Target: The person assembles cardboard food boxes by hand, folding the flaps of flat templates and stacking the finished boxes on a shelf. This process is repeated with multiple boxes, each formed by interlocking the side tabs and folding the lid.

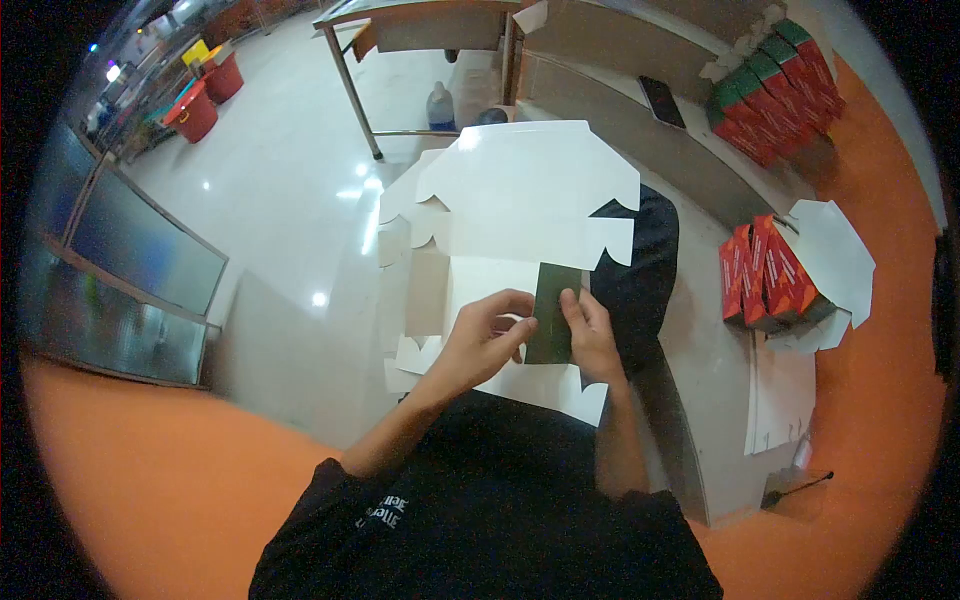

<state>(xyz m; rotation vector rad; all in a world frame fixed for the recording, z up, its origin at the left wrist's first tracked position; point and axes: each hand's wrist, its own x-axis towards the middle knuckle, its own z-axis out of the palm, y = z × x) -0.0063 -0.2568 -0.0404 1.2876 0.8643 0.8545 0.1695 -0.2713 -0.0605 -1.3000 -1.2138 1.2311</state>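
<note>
My right hand (592, 338) grips a dark green flat piece (552, 318) by its right edge, the thumb lying on its face. At the opposite edge, my left hand (487, 338) has its fingers curled, with thumb and fingertips at the green piece. Beneath both hands, an unfolded white carton (530, 190) with notched flaps lies spread over my lap. More white card layers show along its left side. Whether the green piece is a single sheet or a flattened small box I cannot tell.
On the ledge to my right stand red boxes (765, 275) beside a white open carton (832, 255). Farther back are a phone (661, 102) and a stack of red and green boxes (775, 95). A table (420, 30) stands ahead; red buckets (192, 112) are at far left.
</note>
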